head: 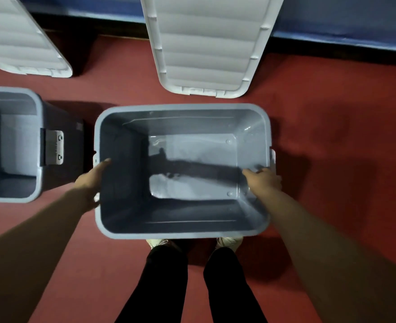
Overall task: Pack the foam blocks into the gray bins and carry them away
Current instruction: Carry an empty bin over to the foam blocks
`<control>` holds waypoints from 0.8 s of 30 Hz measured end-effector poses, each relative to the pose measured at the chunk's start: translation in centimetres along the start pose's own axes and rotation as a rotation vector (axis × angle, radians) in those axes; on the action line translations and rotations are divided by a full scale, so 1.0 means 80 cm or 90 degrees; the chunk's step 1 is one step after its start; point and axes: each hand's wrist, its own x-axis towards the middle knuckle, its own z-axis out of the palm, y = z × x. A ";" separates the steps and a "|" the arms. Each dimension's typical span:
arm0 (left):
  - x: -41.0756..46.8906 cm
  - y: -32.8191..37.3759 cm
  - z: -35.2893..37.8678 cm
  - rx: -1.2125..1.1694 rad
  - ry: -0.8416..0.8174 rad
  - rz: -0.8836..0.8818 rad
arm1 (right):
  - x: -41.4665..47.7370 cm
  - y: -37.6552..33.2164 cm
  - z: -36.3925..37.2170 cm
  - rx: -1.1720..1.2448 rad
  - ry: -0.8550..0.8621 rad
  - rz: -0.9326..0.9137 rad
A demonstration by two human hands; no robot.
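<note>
An empty gray bin point(183, 234) sits in front of me over the red floor, its open top facing up. My left hand point(92, 180) grips the bin's left rim, thumb over the edge. My right hand point(263, 180) holds the right rim near the latch, fingers curled over the edge. A second gray bin point(37, 145) stands at the left, partly cut off by the frame, with a latch on its side. No foam blocks are in view.
Two white ribbed lids lean at the back: one point(204, 47) behind the centre bin, another point(22, 43) at the far left. A blue wall base point(344, 26) runs along the back. My legs and shoes point(229, 243) stand just behind the bin.
</note>
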 end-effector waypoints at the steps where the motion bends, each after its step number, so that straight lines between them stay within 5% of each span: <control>1: -0.027 0.000 -0.014 -0.005 -0.001 -0.001 | -0.021 -0.001 -0.017 0.016 -0.007 -0.007; 8: -0.257 -0.010 -0.117 -0.061 -0.005 -0.017 | -0.202 -0.008 -0.149 0.147 -0.056 -0.105; 16: -0.431 -0.100 -0.212 -0.131 0.046 0.003 | -0.349 -0.017 -0.229 -0.109 -0.046 -0.233; 24: -0.501 -0.260 -0.288 -0.301 0.067 -0.049 | -0.471 -0.033 -0.192 -0.260 -0.044 -0.345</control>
